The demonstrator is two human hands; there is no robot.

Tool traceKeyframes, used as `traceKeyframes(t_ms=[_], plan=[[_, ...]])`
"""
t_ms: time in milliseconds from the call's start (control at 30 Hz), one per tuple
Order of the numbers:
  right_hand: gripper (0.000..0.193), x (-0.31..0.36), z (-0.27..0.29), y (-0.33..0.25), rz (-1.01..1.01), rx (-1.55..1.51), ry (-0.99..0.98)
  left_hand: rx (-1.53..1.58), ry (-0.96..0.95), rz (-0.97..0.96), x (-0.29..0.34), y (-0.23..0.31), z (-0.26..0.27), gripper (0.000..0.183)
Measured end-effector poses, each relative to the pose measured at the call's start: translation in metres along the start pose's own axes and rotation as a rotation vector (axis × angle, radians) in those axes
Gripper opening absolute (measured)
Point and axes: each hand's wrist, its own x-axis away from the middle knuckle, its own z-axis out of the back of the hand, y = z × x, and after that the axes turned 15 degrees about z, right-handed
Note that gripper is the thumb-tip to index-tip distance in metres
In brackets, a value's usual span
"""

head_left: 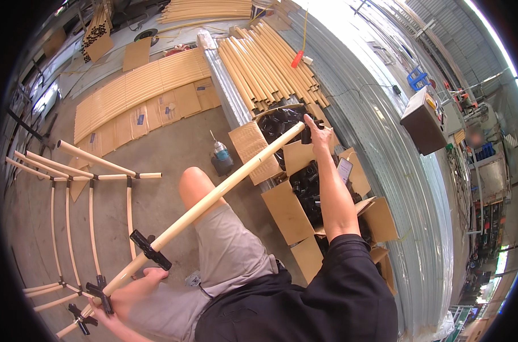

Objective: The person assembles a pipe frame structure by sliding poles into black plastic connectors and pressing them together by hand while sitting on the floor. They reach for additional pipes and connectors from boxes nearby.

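My left hand (128,293) grips the near end of a long cream pipe (213,196), which slants up to the right over my knee. Black plastic joints (149,249) sit on the pipe near that hand. My right hand (319,134) reaches to the pipe's far end, over an open cardboard box (282,202) full of black connectors, and pinches a black connector (309,134) at the pipe's tip.
A frame of cream pipes with black joints (71,216) lies on the concrete floor at left. Bundles of cream pipes (264,65) and flat cardboard sheets (156,108) lie ahead. A cordless tool (221,157) stands on the floor. Stacked metal rails (373,148) run along the right.
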Motion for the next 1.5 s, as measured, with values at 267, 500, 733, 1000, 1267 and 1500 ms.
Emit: traceKeyframes(t_ms=[267, 500, 733, 1000, 1267, 1500], plan=[[0.039, -0.001, -0.015, 0.001, -0.056, -0.101, -0.087, -0.013, 0.018, -0.023, 0.002, -0.004, 0.016, 0.043], [0.027, -0.005, -0.002, -0.025, -0.045, -0.356, -0.367, 0.036, -0.020, -0.059, 0.003, -0.009, 0.024, 0.043], [0.026, -0.004, 0.005, -0.025, 0.052, -0.279, -0.393, 0.058, -0.006, -0.045, 0.011, -0.010, 0.015, 0.042], [0.031, 0.010, -0.007, -0.021, 0.248, -0.195, -0.156, 0.079, -0.008, -0.046, 0.023, -0.013, 0.004, 0.042], [0.038, 0.001, -0.012, -0.011, 0.325, -0.084, -0.189, 0.066, -0.055, -0.045, 0.011, -0.019, 0.017, 0.039], [0.043, -0.010, -0.010, -0.032, 0.266, 0.062, -0.301, 0.096, -0.132, -0.026, 0.028, -0.016, 0.019, 0.039]])
